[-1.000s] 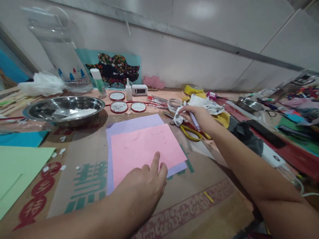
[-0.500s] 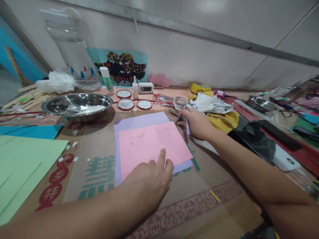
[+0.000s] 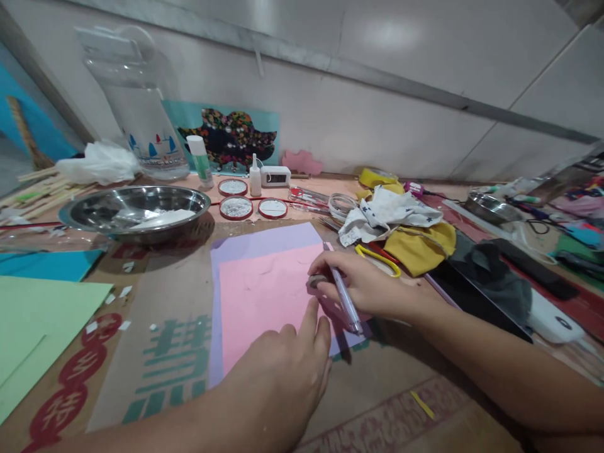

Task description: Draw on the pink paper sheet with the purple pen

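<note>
A pink sheet of paper (image 3: pixel 264 283) with faint curved pencil lines lies on a larger purple sheet (image 3: pixel 278 238). My left hand (image 3: pixel 287 365) rests on the pink sheet's lower part, index finger stretched forward and the others loosely bent; it grips nothing. Over the sheet's right side is my right hand (image 3: pixel 353 280), closed. Its thumb and fingertips pinch a small dark-grey lump (image 3: pixel 317 281), which looks like an eraser. A pale purple pen (image 3: pixel 346 302) is tucked across the same hand, pointing down towards me. The lump is close to my left index fingertip; whether it touches the paper is unclear.
A steel bowl (image 3: pixel 136 211) and green sheets (image 3: pixel 42 333) are on the left. Behind the paper stand a glue stick (image 3: pixel 200 162), a small bottle (image 3: pixel 255 176) and round red-rimmed lids (image 3: pixel 236 207). Yellow-handled scissors (image 3: pixel 377 259) and cloth (image 3: pixel 394 211) lie to the right.
My right hand has come from beside the cloth back over the pink sheet, bringing the pen and now showing the grey lump. The scissors have come into sight. My left hand stays on the paper.
</note>
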Demonstrator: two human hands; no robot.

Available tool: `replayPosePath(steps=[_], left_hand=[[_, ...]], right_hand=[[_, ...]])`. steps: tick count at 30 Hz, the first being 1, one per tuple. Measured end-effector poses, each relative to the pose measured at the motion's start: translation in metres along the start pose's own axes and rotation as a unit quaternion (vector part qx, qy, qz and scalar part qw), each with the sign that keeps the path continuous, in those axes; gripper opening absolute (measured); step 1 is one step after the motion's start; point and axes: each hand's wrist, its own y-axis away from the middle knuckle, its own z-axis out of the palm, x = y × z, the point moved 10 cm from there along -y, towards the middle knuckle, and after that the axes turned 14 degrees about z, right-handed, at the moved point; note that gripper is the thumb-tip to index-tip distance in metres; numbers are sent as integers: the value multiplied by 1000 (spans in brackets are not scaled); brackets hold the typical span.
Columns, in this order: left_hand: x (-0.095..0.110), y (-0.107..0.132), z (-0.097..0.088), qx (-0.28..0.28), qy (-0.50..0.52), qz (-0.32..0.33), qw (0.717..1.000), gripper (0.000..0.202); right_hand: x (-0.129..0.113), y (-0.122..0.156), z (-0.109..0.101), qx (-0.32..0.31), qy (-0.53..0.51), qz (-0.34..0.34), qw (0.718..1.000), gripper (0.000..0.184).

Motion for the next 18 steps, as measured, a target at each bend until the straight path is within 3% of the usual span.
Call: replayPosePath(steps=[4,6,13,18], left_hand=[[1,-1,-1,7,-1,10,1000,47],[0,-1,-2,22,-16,1,1000,48],[-3,3,-3,48,-50,-37,997,47],[-1,3,-7,44,-46,-26,998,43]], right_hand=[[18,-1,-14,127,-122,0,984,11],[25,-1,-15,151,-149,-5,977,13],[46,-13,-39,213,-48,28,976,18],[57,-25,-35,193,35,51,979,17]])
